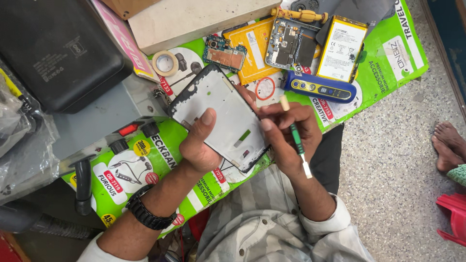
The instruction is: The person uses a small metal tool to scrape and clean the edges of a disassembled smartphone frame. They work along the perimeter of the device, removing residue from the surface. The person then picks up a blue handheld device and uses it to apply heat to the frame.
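My left hand point(201, 145) grips a phone frame point(228, 109), a white plate with a black rim, thumb pressed on its face. It is held tilted above the green work mat point(383, 68). My right hand point(291, 138) holds a thin green tool with pale tips point(296, 138) and rests against the frame's right edge, thumb touching the plate. A black watch point(148, 213) is on my left wrist.
On the mat behind lie a circuit board point(224, 52), an orange-backed part point(252, 46), a phone mid-frame point(291, 42), a battery point(341, 47), a blue tool point(320, 87) and a tape roll point(165, 63). A black case point(53, 48) sits at left. Another person's bare feet point(449, 145) are at right.
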